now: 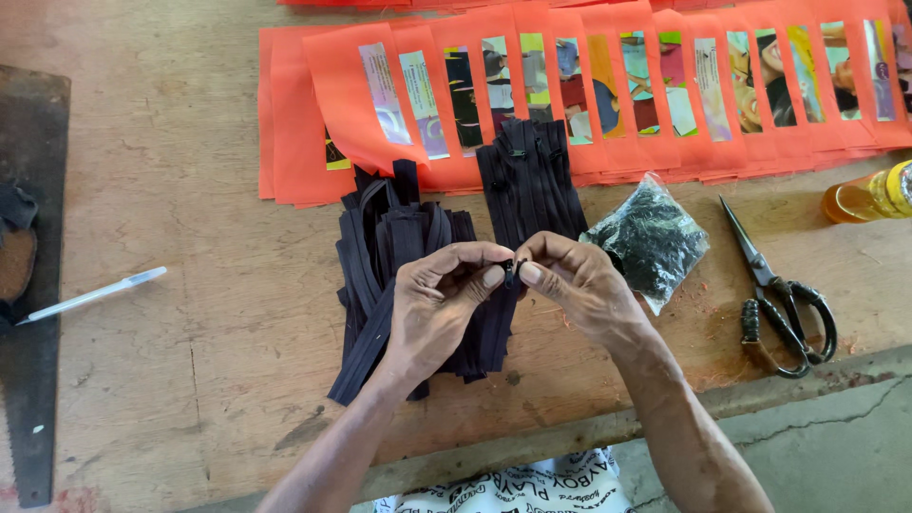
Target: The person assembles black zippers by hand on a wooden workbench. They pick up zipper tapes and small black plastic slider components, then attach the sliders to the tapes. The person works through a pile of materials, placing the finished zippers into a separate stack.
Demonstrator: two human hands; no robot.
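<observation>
We pinch a small black zipper slider (510,273) between left hand (439,304) and right hand (579,285), above the zipper tapes (380,256) so both thumbs steady it.

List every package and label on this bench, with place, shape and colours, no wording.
Clear plastic bag: right of the hands, crumpled, full of small black pieces.
Picture labels: row along orange fabric pieces at the far edge, narrow upright rectangles, multicoloured.
Bottle: far right, lying down, amber with yellow label.

Matt black cloth zipper strips (380,275)
</observation>
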